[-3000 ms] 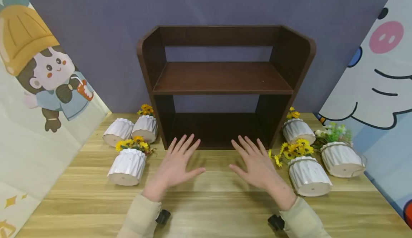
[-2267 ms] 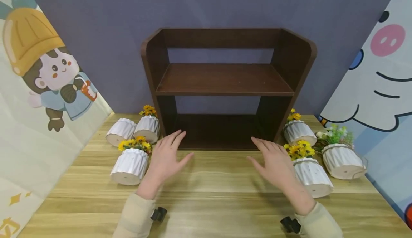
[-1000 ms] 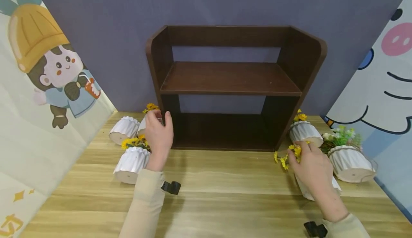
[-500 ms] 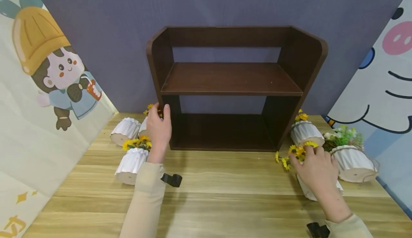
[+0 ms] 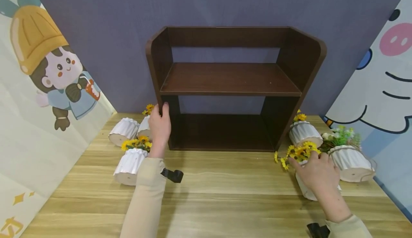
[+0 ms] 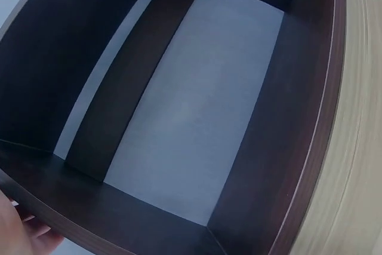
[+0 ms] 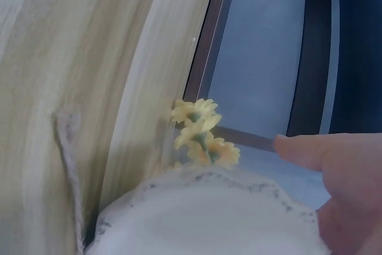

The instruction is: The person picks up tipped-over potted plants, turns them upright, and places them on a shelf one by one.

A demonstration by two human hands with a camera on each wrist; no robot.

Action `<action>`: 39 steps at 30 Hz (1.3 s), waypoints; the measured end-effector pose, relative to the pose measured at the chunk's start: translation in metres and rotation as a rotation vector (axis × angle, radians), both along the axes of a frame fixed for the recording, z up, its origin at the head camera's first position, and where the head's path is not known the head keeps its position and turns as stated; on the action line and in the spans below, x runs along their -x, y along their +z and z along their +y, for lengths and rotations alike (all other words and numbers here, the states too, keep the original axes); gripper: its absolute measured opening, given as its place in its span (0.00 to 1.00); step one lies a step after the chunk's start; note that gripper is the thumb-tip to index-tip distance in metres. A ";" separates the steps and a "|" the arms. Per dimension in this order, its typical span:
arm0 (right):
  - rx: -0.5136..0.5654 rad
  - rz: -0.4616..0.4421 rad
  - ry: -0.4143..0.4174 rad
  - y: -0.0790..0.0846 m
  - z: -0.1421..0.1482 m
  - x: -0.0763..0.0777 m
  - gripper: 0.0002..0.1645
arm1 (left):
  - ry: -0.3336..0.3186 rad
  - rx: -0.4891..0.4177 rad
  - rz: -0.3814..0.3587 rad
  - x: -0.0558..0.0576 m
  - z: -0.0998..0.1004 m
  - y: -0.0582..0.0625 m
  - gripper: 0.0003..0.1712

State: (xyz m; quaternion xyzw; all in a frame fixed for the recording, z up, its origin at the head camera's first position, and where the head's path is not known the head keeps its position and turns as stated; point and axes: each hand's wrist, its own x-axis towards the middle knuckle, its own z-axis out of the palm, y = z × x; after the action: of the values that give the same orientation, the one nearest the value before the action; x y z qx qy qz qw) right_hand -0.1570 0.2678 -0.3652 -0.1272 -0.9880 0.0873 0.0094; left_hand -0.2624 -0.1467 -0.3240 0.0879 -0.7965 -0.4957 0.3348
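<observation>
A dark brown two-tier shelf unit (image 5: pixel 230 78) stands at the back of the wooden table. My left hand (image 5: pixel 160 127) holds its left side panel, the thumb at the front edge and the fingers on the outer side. In the left wrist view, part of that hand (image 6: pixel 27 234) shows past the panel's edge. My right hand (image 5: pixel 318 170) lies over the front right white flower pot (image 5: pixel 304 188), which has yellow flowers (image 5: pixel 300 152). The right wrist view shows the thumb (image 7: pixel 304 150) straight and apart from the white pot (image 7: pixel 209 213); the other fingers are mostly hidden.
Left of the shelf stand several white pots, one in front (image 5: pixel 130 166) and one behind it (image 5: pixel 123 131). At right are another pot with yellow flowers (image 5: pixel 304 134) and one with greenery (image 5: pixel 351 163). Printed walls flank the table (image 5: pixel 225 195).
Both hands have moved from open poses before the shelf: the left to its side panel, the right over the front right pot. Lately the right hand has slid slightly back, uncovering more flowers.
</observation>
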 end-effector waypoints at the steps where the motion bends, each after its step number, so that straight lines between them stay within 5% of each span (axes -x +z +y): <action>1: 0.004 0.010 0.001 0.000 0.001 0.000 0.65 | 0.001 -0.006 -0.006 0.001 0.000 0.000 0.23; 6: 0.013 0.022 -0.001 0.000 0.008 -0.001 0.65 | -0.003 -0.021 -0.032 0.003 0.000 -0.003 0.25; 20: 0.043 -0.199 -0.040 0.000 0.023 0.006 0.70 | -0.029 -0.062 -0.054 0.002 0.000 -0.001 0.27; 39: 0.113 -0.320 0.031 0.003 0.035 0.014 0.74 | -0.058 -0.002 -0.062 0.001 -0.003 -0.007 0.30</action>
State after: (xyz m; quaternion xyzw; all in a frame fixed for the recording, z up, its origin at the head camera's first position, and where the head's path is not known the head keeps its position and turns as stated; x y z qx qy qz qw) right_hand -0.1708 0.3027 -0.3618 -0.1243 -0.9723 0.1215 -0.1564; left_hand -0.2637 -0.1497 -0.3313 0.0802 -0.8083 -0.5030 0.2953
